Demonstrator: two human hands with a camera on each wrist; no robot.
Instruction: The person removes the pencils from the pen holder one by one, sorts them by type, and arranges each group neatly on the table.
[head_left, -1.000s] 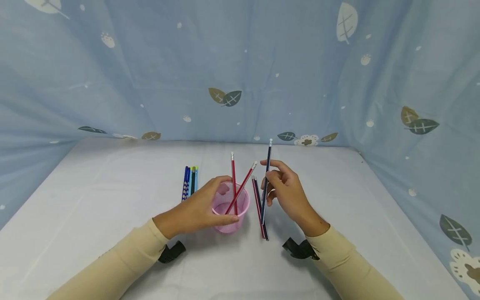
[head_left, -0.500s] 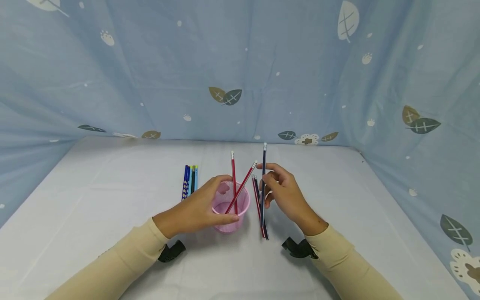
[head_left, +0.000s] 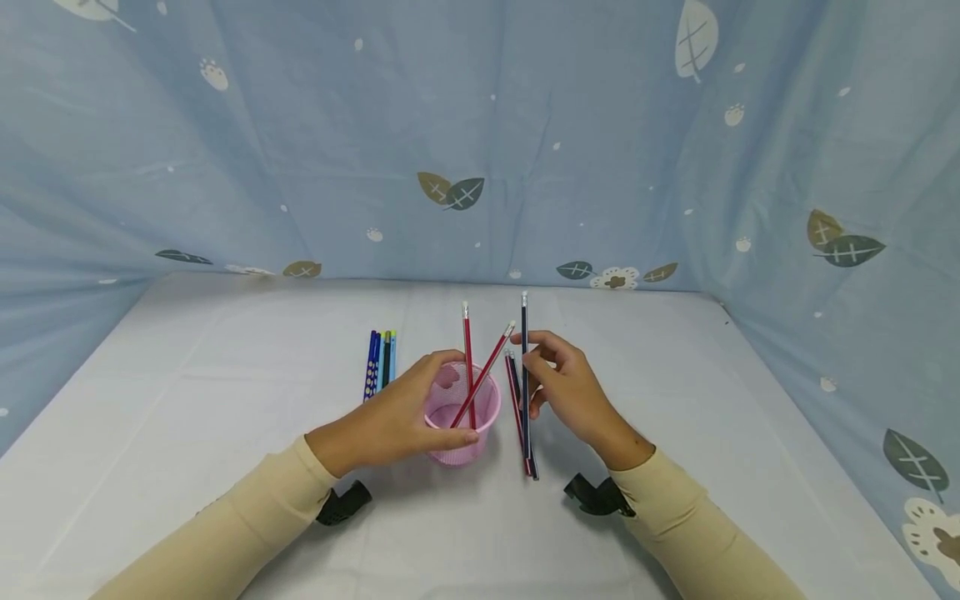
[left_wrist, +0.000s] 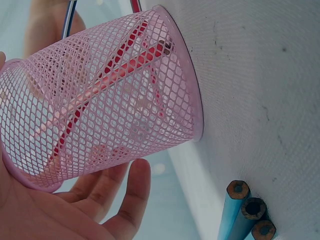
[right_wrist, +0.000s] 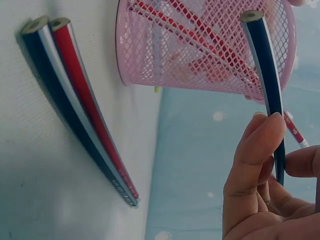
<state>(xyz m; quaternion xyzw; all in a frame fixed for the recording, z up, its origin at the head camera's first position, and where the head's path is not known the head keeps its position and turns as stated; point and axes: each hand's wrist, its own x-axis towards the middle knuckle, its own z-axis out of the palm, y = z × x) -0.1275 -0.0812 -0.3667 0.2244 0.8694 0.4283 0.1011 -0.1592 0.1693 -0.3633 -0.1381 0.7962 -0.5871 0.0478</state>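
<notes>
A pink mesh pencil cup (head_left: 460,457) stands upright on the table, and two red pencils (head_left: 468,342) with white erasers lean crossed inside it. Around the cup's left side and rim curves my left hand (head_left: 397,412), gripping it. Just right of the cup, my right hand (head_left: 573,392) pinches a dark blue pencil (right_wrist: 267,70) between thumb and fingers, eraser end up and apart from the cup. Below that hand, a red pencil (right_wrist: 77,65) and another dark blue pencil (right_wrist: 60,95) lie side by side on the table.
Left of the cup, several blue, light blue and dark pencils (head_left: 381,362) lie in a row, partly behind my left hand. A white cloth covers the table (head_left: 225,367). A blue leaf-patterned curtain (head_left: 480,125) hangs along the back and right.
My right hand has shifted slightly left toward the cup, and the blue pencil in it has turned from leaning to nearly upright. My left hand and the cup stay put.
</notes>
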